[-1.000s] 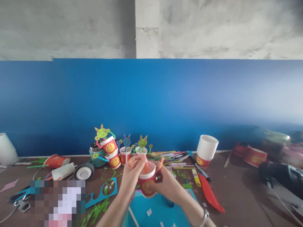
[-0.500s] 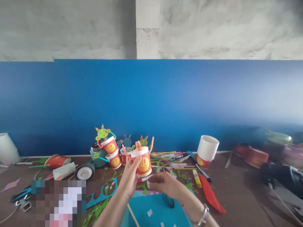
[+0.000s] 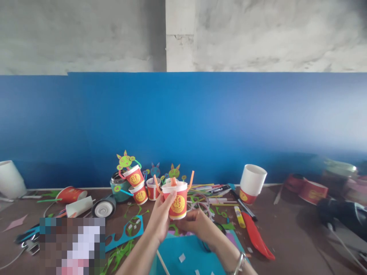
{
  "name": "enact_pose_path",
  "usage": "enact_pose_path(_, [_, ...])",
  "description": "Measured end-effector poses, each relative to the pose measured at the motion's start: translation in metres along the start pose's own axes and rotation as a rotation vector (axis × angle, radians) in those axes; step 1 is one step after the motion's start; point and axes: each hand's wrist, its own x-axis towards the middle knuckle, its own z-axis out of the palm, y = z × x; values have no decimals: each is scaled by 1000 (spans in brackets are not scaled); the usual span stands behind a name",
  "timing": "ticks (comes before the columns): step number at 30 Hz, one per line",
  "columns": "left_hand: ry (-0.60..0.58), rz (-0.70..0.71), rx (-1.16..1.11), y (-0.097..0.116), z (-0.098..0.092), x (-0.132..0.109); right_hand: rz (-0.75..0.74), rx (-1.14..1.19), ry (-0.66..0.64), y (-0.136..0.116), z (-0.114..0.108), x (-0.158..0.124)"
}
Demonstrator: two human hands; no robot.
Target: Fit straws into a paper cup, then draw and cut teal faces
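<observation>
We hold the red-and-white paper cup gripped in our left hand, thumb across its left side — nearly upright, with orange straws rising at either side of its rim. Our right hand is curled just below the cup's base, to the right; we cannot tell whether it touches or grips anything.

Left hand gripping; right hand lower, curled.
</observation>
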Motion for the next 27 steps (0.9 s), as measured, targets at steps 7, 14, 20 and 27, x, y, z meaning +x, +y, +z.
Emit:
enact_pose_path(7, [-49, 6, 37, -4, 0, -1, -24, 179, 57, -8, 6, -3])
enact_pose_path(14, [-99, 100, 149, 1, -4, -1, -41, 103, 22, -10, 6, -5])
enact_pose_path(20, [-54, 183, 254, 0, -6, 1, -62, -55, -26, -8, 5, -7])
enact_pose_path(27, [-63, 159, 263, 0, -7, 2, -61, -28, -20, -8, 6, -6])
